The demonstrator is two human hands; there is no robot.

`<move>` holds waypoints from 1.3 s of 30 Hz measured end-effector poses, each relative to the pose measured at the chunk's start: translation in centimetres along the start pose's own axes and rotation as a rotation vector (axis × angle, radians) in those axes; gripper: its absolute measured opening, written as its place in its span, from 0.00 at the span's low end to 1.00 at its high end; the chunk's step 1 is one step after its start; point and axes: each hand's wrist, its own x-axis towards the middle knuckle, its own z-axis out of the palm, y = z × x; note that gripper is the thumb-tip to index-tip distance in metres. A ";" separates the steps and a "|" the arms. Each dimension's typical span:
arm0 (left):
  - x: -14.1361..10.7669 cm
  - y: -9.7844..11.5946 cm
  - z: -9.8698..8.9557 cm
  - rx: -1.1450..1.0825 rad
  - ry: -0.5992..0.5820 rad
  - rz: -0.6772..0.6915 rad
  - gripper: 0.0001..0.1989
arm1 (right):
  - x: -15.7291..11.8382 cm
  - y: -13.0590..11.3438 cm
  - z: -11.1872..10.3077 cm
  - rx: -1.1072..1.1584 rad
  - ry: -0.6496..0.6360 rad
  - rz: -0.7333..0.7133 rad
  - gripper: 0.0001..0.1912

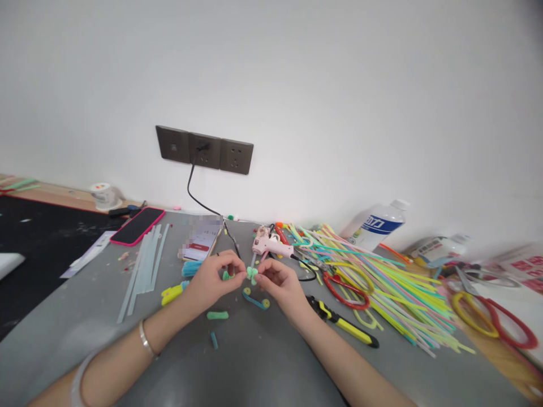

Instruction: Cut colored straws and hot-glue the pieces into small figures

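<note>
Mint-green piece, small and lobed like a bow, is held above the middle of the grey surface, between the fingertips of both hands. The left hand pinches it from the left with thumb and forefinger; the right hand pinches it from the other side, its remaining fingers curled.

Just below the fingertips lies a blue strip with a yellow disc at each end. Toward the near edge are a short green piece and, nearer still, a short blue piece.

Behind the hands, near the back edge, rests a pink glue gun. To its left is a phone with a lit screen; a dark phone in a pink case lies at the back left corner, with translucent sticks alongside.

Coloured stems spread toward the right edge. Red-and-yellow scissors lie at their left side, and a yellow-and-black cutter is near the right forearm. Behind the stems, a white bottle with a blue label stands by the back edge.
</note>
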 end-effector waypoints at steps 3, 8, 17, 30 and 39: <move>0.0 0.0 0.0 0.003 -0.001 -0.007 0.06 | 0.0 -0.1 0.0 -0.015 -0.002 -0.009 0.18; -0.1 -0.1 0.0 -0.002 -0.004 -0.005 0.05 | -0.1 -0.2 0.0 -0.016 -0.008 -0.010 0.18; 0.0 -0.1 0.1 0.005 -0.008 0.011 0.06 | 0.0 0.0 -0.1 -0.029 -0.002 -0.045 0.18; -0.3 -0.2 0.1 0.001 -0.025 0.018 0.05 | 0.0 -0.3 0.0 -0.080 0.003 -0.063 0.16; -0.3 -0.5 0.2 0.020 -0.015 0.059 0.05 | 0.0 -0.4 0.1 -0.096 0.001 -0.071 0.18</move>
